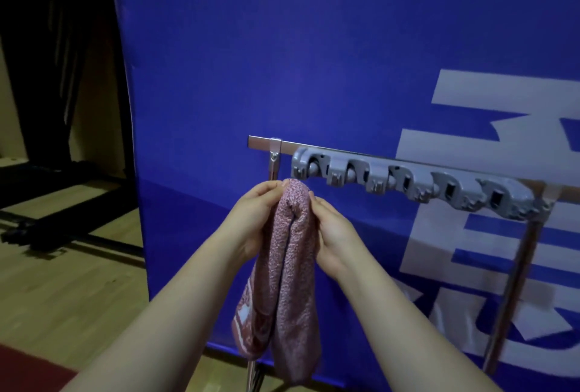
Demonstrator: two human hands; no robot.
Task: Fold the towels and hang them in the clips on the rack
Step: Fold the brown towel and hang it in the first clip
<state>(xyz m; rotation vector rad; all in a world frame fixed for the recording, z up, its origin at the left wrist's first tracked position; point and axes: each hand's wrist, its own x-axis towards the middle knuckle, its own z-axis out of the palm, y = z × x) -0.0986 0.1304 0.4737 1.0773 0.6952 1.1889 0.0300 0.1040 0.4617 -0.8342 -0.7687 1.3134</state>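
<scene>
A: Scene?
B: Blue banner point(282, 62) with white lettering fills the back. Wood floor point(62, 281) on the left, dark curtain point(56, 46) top-left, a bit of red mat point(25, 369) bottom-left.
A: Rack?
B: Chrome rack point(519, 269) stands in front of the banner. Top rail runs left to right and slopes down to the right in this view, with a post under each end. Grey clip bar point(408, 181) is mounted along the rail, with a row of roller clips facing the camera.
A: Towel?
B: Pink towel point(292, 266), folded double, both halves hanging straight down. It's at the rack's left end, in front of the left post. The top fold sits just under the leftmost clip; can't tell if it touches. The lower left edge shows a white-patterned border.
A: Hands?
B: Both are on the towel near the top fold. Left hand point(257, 219) holds it from the left, thumb and fingertips pinched at the fold. Right hand point(332, 234) holds it from the right, fingers curled against the cloth slightly lower. The towel is squeezed between them. Bare forearms come in from the bottom edge.
</scene>
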